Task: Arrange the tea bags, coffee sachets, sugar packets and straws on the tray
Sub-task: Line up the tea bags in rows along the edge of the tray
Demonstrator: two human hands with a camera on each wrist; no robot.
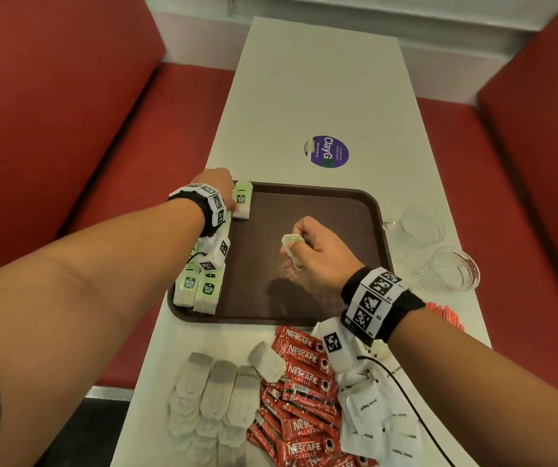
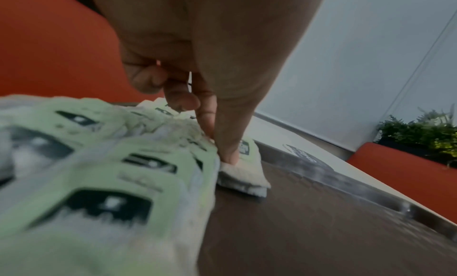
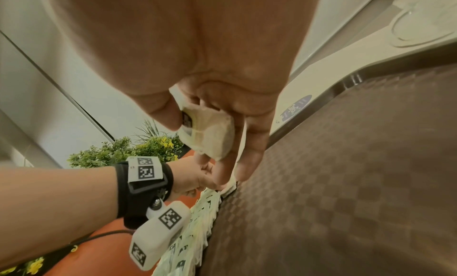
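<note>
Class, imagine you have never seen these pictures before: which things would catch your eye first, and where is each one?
First, the brown tray mid-table, with a row of green tea bags along its left edge, where the left hand presses a fingertip on the farthest one. Over the tray's middle, the right hand pinches one more tea bag. Nearer, off the tray, lie red coffee sachets between plain tea bags and white sugar packets.

Left hand (image 1: 218, 187) presses fingertips down; right hand (image 1: 318, 251) pinches, fingers curled
</note>
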